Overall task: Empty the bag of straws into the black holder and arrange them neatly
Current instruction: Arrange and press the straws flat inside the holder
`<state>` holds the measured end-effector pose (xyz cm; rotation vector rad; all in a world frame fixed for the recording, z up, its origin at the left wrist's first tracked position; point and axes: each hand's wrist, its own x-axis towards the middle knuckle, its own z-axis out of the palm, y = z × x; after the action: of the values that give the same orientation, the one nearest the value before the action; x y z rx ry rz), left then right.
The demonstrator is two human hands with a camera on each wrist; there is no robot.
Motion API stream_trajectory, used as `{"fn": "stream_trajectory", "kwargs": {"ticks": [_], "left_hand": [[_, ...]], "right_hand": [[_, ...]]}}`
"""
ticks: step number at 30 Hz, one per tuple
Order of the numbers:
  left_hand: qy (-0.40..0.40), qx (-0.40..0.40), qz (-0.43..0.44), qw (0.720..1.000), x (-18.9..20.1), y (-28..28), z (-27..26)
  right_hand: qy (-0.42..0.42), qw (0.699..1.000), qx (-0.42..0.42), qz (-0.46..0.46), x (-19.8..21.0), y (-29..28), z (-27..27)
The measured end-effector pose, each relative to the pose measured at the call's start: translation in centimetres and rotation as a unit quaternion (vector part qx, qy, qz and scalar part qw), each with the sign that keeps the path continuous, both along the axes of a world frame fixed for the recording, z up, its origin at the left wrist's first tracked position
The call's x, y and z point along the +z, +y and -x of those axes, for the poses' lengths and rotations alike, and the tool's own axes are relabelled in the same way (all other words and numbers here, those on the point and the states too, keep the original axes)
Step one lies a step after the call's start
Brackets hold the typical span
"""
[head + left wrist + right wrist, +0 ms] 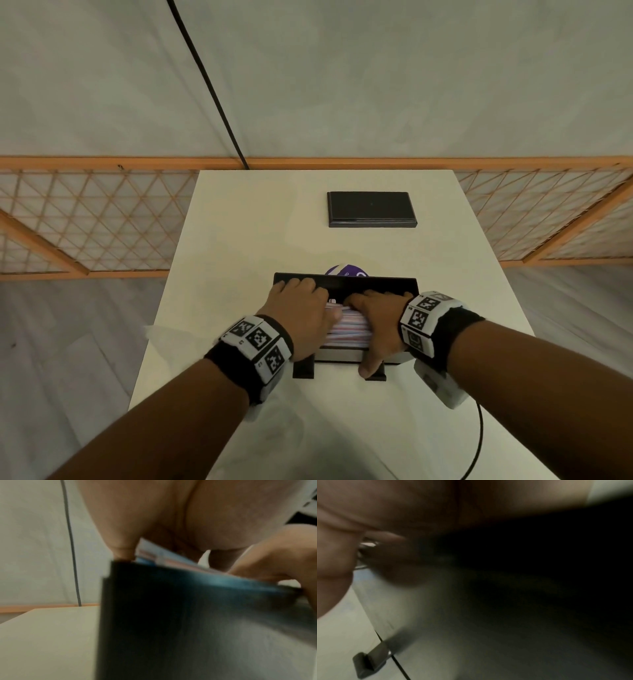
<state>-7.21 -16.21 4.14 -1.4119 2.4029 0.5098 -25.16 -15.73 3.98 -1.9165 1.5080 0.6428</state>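
The black holder (376, 284) stands on the white table (239, 222) near its front edge, filled with pink, blue and white straws (349, 329) lying lengthwise. My left hand (301, 308) lies palm down on the left part of the straws, fingers reaching the holder's back wall. My right hand (380, 308) lies on the right part, its thumb hanging over the front wall. The left wrist view shows the left hand (154, 513) above the straws (163, 555) and the holder's side (171, 615). In the blurred, dark right wrist view the right hand (419, 500) sits over the holder wall (453, 615).
A flat black lid (371, 209) lies at the back of the table. A purple and white object (346, 270) sits just behind the holder. Something pale and see-through (152, 334) hangs at the table's left edge. An orange lattice fence (85, 219) runs behind.
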Motion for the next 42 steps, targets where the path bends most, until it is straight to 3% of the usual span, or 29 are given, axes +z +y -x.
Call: {"fn": "stream_trajectory", "kwargs": {"ticks": [5, 11, 15, 19, 23, 26, 33, 37, 42], "left_hand": [[0.026, -0.021, -0.001, 0.999, 0.8, -0.9, -1.1], [0.118, 0.026, 0.028, 0.992, 2.4, -1.6, -4.5], [0.067, -0.001, 0.029, 0.997, 1.5, -1.5, -3.8], [0.094, -0.001, -0.022, 0.995, 0.8, -0.2, -2.5], [-0.018, -0.069, -0.030, 0.997, -0.6, 0.5, -0.4], [-0.063, -0.068, -0.059, 0.994, -1.4, 0.2, 1.0], [0.018, -0.037, -0.084, 0.996, -2.5, 2.2, 2.0], [-0.033, -0.051, -0.033, 0.998, -3.0, 2.7, 1.6], [0.000, -0.038, -0.053, 0.998, -2.8, 2.5, 1.8]], "right_hand": [[-0.054, 0.998, -0.016, 0.003, 0.6, 0.0, 0.1], [-0.032, 0.999, 0.000, 0.024, 0.4, 0.1, -0.5], [0.032, 0.999, 0.025, 0.023, 0.7, 0.1, -0.8], [0.076, 0.995, 0.055, 0.021, 1.5, 0.2, -0.4], [0.082, 0.995, 0.052, 0.032, 1.1, 0.5, -0.2], [0.088, 0.994, 0.046, 0.041, 0.7, 1.1, -0.5], [0.116, 0.990, 0.051, 0.068, 0.3, 2.8, 0.3], [0.121, 0.990, 0.038, 0.062, 0.2, 3.4, 0.2], [0.118, 0.991, 0.031, 0.046, 0.6, 3.4, 0.4]]}}
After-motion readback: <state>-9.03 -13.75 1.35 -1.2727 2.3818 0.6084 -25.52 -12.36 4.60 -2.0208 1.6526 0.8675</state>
